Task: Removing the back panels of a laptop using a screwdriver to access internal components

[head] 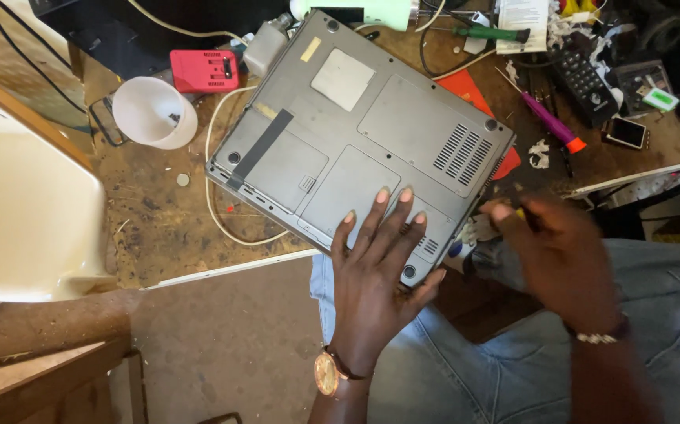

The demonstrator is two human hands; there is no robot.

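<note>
Upturned laptop lying on the workbench, its near corner overhanging the bench edge above the person's lap. Left hand flat on that near corner; right hand just right of the laptop, clear of it, closed around a small tool that is blurred. Left of the laptop: a cup on its side, a boxy charger behind it. A cable loops from under the laptop's left edge. Right of the laptop: a screwdriver, a remote control behind it, a phone farther right
</note>
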